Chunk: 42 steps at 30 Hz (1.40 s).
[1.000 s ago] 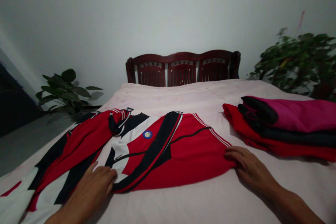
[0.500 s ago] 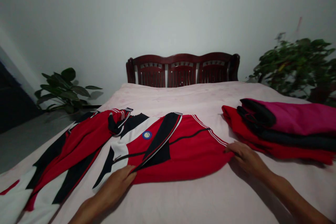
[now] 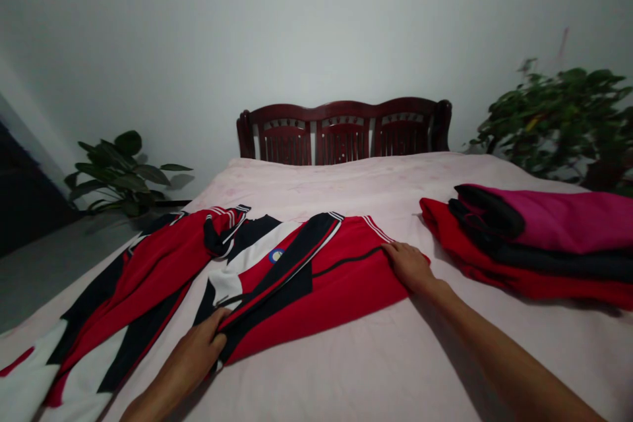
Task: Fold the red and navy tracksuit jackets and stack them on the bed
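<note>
A red, black and white track jacket (image 3: 346, 290) lies spread on the pale pink bedsheet (image 3: 346, 178), with a small round blue badge (image 3: 275, 255) on its chest. My left hand (image 3: 190, 349) grips a folded black-and-red edge near the jacket's lower front. At the far side, my right hand (image 3: 408, 267) holds the red body's edge by the white-striped hem. Its long sleeve (image 3: 133, 290) stretches away to the lower left. Part of the badge is covered by the black band.
A folded stack of red, black and magenta clothes (image 3: 534, 244) sits on the bed to the right. A dark wooden headboard (image 3: 343, 132) stands at the far end. Green potted plants (image 3: 119, 175) (image 3: 554, 119) flank the bed, and a grey floor (image 3: 49, 270) lies left.
My right hand has slid left, drawing the jacket's red side inward. My left hand has moved toward the middle, and the black band now lies folded across the chest, partly over the badge.
</note>
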Tool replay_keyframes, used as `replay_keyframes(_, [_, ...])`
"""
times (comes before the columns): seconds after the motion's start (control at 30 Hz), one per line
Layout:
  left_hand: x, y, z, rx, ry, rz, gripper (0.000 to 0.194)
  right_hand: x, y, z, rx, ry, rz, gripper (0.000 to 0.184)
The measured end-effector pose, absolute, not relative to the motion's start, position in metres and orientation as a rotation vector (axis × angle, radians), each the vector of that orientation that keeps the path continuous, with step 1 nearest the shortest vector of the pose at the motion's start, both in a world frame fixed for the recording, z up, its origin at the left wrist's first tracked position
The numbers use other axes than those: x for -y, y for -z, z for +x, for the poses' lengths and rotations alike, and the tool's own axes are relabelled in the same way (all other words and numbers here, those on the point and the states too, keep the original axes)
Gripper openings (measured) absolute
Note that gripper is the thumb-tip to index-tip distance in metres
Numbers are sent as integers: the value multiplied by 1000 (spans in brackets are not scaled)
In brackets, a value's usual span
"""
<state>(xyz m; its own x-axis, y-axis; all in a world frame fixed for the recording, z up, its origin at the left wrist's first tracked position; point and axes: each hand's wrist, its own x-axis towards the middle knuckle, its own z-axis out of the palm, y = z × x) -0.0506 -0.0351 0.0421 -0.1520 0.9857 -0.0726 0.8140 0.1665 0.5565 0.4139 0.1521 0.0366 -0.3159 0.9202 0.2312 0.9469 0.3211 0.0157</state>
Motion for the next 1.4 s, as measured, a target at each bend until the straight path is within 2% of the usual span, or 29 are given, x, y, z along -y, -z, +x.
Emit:
replay_keyframes(0.1, [42,-55,-39,-2080,-402,1760,40,-157,-45,411,2340,199,-1726,42])
replay_keyframes(0.27, [57,-63,-16,-2204,-314,1833,41,-170,-57,365,2349,14,-1588,49])
replay_keyframes(0.43, [61,-45,-18,-2223,-160,1958,43,-182,-44,300,2451,-38,-1440,52])
replay_keyframes(0.57, [62,-19,-33,-2188,-203,2055,58,-192,-35,261,2482,-64,-1377,57])
replay_keyframes(0.67, [66,-2,-41,-2103,-310,2168,69,-199,-32,244,2451,-88,-1378,46])
replay_keyframes(0.77, [70,-2,-42,-2081,-378,2193,73,-207,-37,239,2366,-111,-1382,33])
replay_keyframes(0.93, [68,-33,-40,-2223,-484,2095,60,-210,-81,265,2138,-25,-1269,41])
replay_keyframes(1.07, [65,-46,-47,-2285,-531,2135,47,-176,-107,324,1927,215,-905,35])
replay_keyframes(1.13, [68,-41,-50,-2305,-519,2163,46,-146,-97,362,1896,349,-867,34])
replay_keyframes(1.23, [73,-27,-50,-2350,-445,2201,46,-100,-57,415,2010,456,-1021,32])
replay_keyframes(1.4, [78,-13,-52,-2305,-535,2367,39,-74,-6,455,2148,329,-1337,35])
